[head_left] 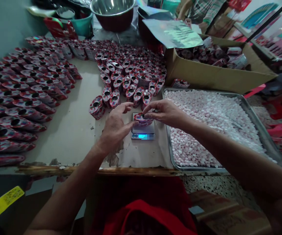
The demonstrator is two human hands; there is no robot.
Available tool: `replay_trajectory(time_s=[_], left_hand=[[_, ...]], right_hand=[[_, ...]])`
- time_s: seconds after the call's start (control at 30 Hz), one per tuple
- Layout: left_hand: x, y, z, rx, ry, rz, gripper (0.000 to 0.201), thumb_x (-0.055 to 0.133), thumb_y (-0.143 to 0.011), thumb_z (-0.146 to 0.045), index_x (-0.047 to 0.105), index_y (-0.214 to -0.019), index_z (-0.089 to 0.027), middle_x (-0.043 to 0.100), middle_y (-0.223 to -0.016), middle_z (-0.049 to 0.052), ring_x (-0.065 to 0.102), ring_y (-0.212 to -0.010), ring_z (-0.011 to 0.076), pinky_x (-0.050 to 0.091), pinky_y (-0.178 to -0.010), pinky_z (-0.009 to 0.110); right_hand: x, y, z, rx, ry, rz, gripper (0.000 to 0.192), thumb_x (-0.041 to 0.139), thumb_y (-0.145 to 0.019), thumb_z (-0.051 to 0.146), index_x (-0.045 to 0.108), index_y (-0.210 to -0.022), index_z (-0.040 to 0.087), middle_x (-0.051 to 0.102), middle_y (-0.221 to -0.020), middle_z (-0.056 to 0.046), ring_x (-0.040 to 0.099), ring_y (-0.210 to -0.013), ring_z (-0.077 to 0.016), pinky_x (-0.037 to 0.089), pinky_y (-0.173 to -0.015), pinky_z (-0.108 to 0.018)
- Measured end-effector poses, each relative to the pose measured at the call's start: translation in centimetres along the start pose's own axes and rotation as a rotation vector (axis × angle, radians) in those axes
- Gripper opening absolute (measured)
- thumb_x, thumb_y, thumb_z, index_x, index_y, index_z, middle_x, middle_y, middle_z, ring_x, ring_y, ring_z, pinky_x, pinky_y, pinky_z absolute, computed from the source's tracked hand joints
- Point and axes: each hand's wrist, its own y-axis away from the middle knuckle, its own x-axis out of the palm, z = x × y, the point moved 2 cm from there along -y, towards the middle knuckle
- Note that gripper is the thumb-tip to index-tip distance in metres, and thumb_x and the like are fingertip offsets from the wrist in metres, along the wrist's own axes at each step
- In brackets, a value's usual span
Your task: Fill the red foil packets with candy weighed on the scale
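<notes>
A small red-and-white printed tin (pixel 142 121) with a dark round hole in its top stands on a compact digital scale (pixel 136 129), whose blue display is lit. My left hand (pixel 116 125) is curved at the tin's left, thumb and fingers apart, the thumb tip close to its side; I cannot tell if it touches. Over the tin's right edge, my right hand (pixel 166 112) has its fingers pinched together by the hole. What lies between those fingertips is too small to make out. To the right, a metal tray (pixel 168 137) holds many small white and pinkish pellets (pixel 201 130).
Rows of finished-looking tins (pixel 13 122) line the table's left side. More open-holed tins (pixel 131 89) crowd behind the scale. A cardboard box (pixel 219 76) of tins stands beyond the tray. Steel bowl (pixel 112 14) and teal basin (pixel 82 26) sit at the back. Another person's sleeve (pixel 204 11) shows.
</notes>
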Motion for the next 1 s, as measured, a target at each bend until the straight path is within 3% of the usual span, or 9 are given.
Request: replay_trajectory(time_s=[0.13,0.23,0.37,0.5,0.57,0.67,0.8,0.9,1.0], left_hand=[[-0.2,0.1,0.5,-0.015,0.005,0.013,0.074,0.094,-0.073,-0.017,0.065,-0.14,-0.023,0.074,-0.13,0.01,0.069,-0.121,0.0301,0.052,-0.111,0.047],[-0.5,0.2,1.0,-0.029,0.01,0.023,0.078,0.096,-0.071,-0.019,0.064,-0.142,-0.025,0.075,-0.128,0.009,0.07,-0.12,0.0305,0.053,-0.109,0.047],[-1.6,0.3,1.3,-0.05,-0.001,0.042,0.072,0.094,-0.073,-0.02,0.067,-0.139,-0.025,0.076,-0.124,0.008,0.071,-0.117,0.0289,0.054,-0.109,0.047],[-3.0,0.4,1.5,-0.05,-0.014,0.029,0.062,0.093,-0.075,-0.024,0.071,-0.133,-0.025,0.076,-0.125,0.008,0.071,-0.116,0.0287,0.055,-0.109,0.047],[-3.1,0.4,1.4,-0.037,-0.004,0.029,0.061,0.093,-0.075,-0.027,0.072,-0.132,-0.024,0.076,-0.126,0.008,0.071,-0.117,0.0289,0.055,-0.109,0.046],[-2.6,0.2,0.7,-0.017,-0.01,0.067,0.062,0.092,-0.076,-0.029,0.071,-0.134,-0.024,0.076,-0.128,0.008,0.07,-0.119,0.0293,0.055,-0.11,0.046],[-1.3,-0.2,-0.6,0.039,-0.052,0.091,0.064,0.092,-0.074,-0.025,0.07,-0.135,-0.024,0.076,-0.126,0.007,0.07,-0.118,0.0295,0.054,-0.112,0.047],[-0.6,-0.4,-1.2,0.074,-0.098,0.097,0.065,0.093,-0.075,-0.023,0.07,-0.136,-0.024,0.076,-0.128,0.006,0.071,-0.118,0.029,0.054,-0.112,0.046],[-0.3,-0.5,-1.2,0.057,-0.141,0.111,0.068,0.094,-0.073,-0.019,0.069,-0.136,-0.023,0.075,-0.13,0.007,0.071,-0.117,0.0292,0.053,-0.113,0.045]], right_hand=[[0.8,-0.5,-0.5,0.069,0.025,0.048,0.022,0.092,-0.074,0.015,0.086,-0.094,0.022,0.071,-0.073,0.0,0.059,-0.065,-0.0137,0.042,-0.059,-0.024],[0.3,-0.6,-0.2,0.087,-0.038,-0.013,0.028,0.099,-0.067,0.019,0.084,-0.09,0.02,0.065,-0.067,0.001,0.052,-0.062,-0.0118,0.039,-0.054,-0.022],[-3.7,0.4,-0.8,0.277,-0.432,-0.287,0.013,0.083,-0.084,0.009,0.074,-0.081,0.018,0.061,-0.071,0.0,0.045,-0.059,-0.0092,0.038,-0.049,-0.019],[-9.0,2.9,-3.1,0.514,-0.836,-0.73,0.033,0.05,-0.083,-0.011,0.064,-0.088,0.018,0.058,-0.074,-0.001,0.046,-0.055,-0.0076,0.042,-0.045,-0.015],[-10.1,4.2,-3.8,0.543,-0.882,-0.81,0.041,0.043,-0.079,-0.015,0.063,-0.093,0.018,0.062,-0.08,-0.003,0.045,-0.052,-0.0063,0.041,-0.043,-0.013],[-9.3,4.9,-3.9,0.548,-0.905,-0.69,0.038,0.044,-0.087,-0.013,0.065,-0.097,0.017,0.065,-0.083,-0.003,0.039,-0.049,-0.0044,0.038,-0.041,-0.011],[-6.3,4.2,-2.9,0.526,-0.855,-0.46,0.022,0.052,-0.105,0.004,0.067,-0.093,0.015,0.055,-0.067,0.002,0.031,-0.046,-0.0031,0.026,-0.04,-0.011],[-4.3,3.3,-2.0,0.453,-0.724,-0.296,0.019,0.07,-0.101,0.009,0.066,-0.083,0.016,0.054,-0.063,0.002,0.031,-0.046,-0.0032,0.022,-0.04,-0.014],[-2.7,2.4,-1.6,0.375,-0.605,-0.157,0.02,0.082,-0.092,0.01,0.068,-0.08,0.017,0.06,-0.063,0.0,0.04,-0.049,-0.0058,0.026,-0.041,-0.016]])
